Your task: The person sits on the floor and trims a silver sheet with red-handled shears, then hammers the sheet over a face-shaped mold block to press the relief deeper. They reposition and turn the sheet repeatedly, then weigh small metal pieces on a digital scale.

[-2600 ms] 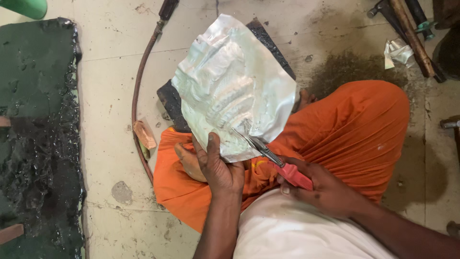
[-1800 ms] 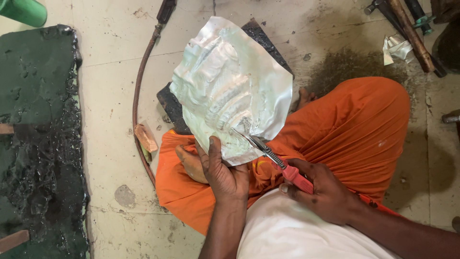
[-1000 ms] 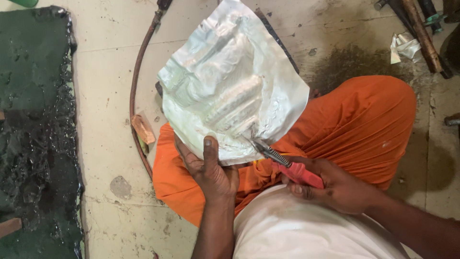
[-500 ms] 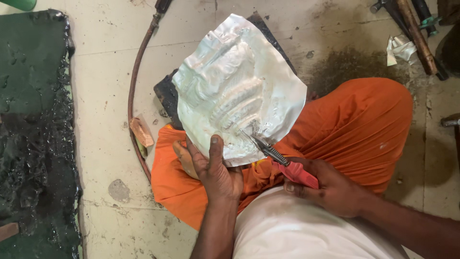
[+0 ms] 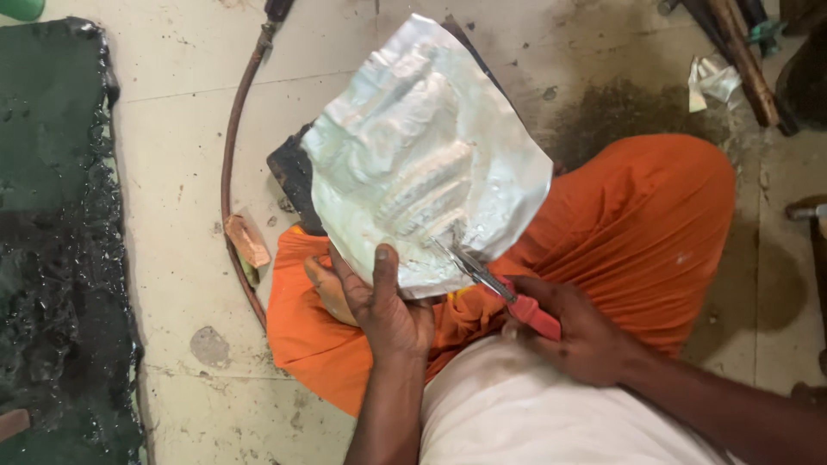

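Pale, stained floor (image 5: 172,172) underneath, dark green mat (image 5: 52,241) along its left edge, curved rod (image 5: 234,172) beside. Embossed silver metal sheet (image 5: 413,146) held up above orange-clad lap (image 5: 637,224), tilted, long axis running from lower left to upper right. Left hand (image 5: 379,301) closed on sheet's lower edge, thumb on top. Right hand (image 5: 577,336) wrapped around red-handled snips (image 5: 495,288), blades at lower right edge, pointing up-left into sheet. Right hand nearer cut; sheet lies up and left of that grip.
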